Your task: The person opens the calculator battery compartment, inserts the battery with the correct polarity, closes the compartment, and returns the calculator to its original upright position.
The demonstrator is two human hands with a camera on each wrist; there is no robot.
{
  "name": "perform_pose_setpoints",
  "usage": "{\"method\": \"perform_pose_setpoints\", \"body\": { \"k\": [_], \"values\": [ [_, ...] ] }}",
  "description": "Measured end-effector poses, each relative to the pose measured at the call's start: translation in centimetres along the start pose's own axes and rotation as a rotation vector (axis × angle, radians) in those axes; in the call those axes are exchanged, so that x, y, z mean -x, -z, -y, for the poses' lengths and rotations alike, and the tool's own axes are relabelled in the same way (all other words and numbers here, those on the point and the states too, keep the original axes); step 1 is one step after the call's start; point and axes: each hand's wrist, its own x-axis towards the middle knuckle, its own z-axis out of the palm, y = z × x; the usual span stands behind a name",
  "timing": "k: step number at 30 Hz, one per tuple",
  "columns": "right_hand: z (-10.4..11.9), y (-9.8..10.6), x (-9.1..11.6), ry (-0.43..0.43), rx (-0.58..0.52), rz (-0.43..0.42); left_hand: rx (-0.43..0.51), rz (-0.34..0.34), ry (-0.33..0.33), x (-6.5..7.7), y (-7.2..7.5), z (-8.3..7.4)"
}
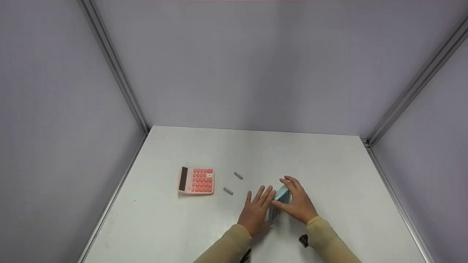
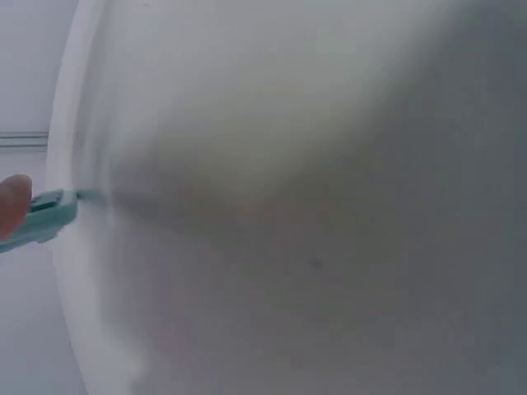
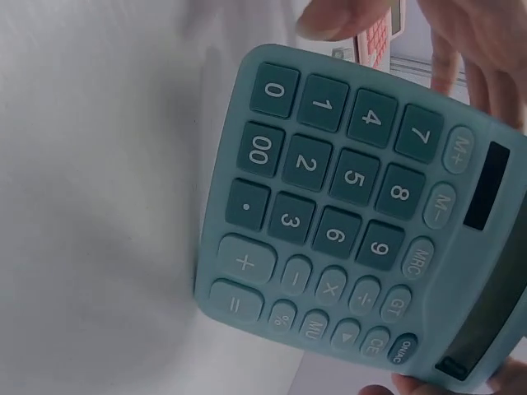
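Note:
A blue-green calculator stands on edge on the white table, its keys facing the right wrist camera. My right hand holds it at the upper part, thumb toward the near end and fingers at the far end. Beside its back is my left hand, with the fingers stretched out and touching the calculator near its upper edge. The left thumb shows at the calculator's near side in the right wrist view. Only a corner of the calculator with a fingertip appears in the left wrist view.
On the left of the white table lies a pink calculator. Two small grey sticks lie between it and the hands. Grey panels enclose the table at the back and sides.

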Motion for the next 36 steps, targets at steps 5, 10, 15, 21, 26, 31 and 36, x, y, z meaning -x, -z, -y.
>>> {"method": "perform_pose_setpoints", "body": {
  "k": [5,10,15,21,26,31,36],
  "values": [
    [0.4,-0.1,0.0,-0.040,0.022,-0.002,-0.081,0.025,0.021,0.5,-0.5,0.3],
    [1.0,-0.2,0.0,-0.090,0.037,0.011,-0.124,0.039,0.017,0.6,-0.5,0.4],
    [1.3,-0.4,0.1,-0.134,0.038,0.021,-0.110,0.028,-0.006,0.7,-0.4,0.3],
    [1.2,-0.7,0.3,-0.193,0.045,0.029,-0.076,0.067,-0.033,0.9,-0.1,0.2],
    [1.2,-0.7,0.2,-0.235,0.057,0.033,-0.019,0.075,-0.030,0.9,-0.3,0.2],
    [0.8,-0.8,0.1,-0.209,0.036,0.029,-0.001,0.052,-0.010,1.1,-0.5,0.4],
    [-0.6,-0.7,0.5,-0.146,-0.011,0.006,0.017,0.094,0.032,1.2,-0.5,0.8]
  ]
}}
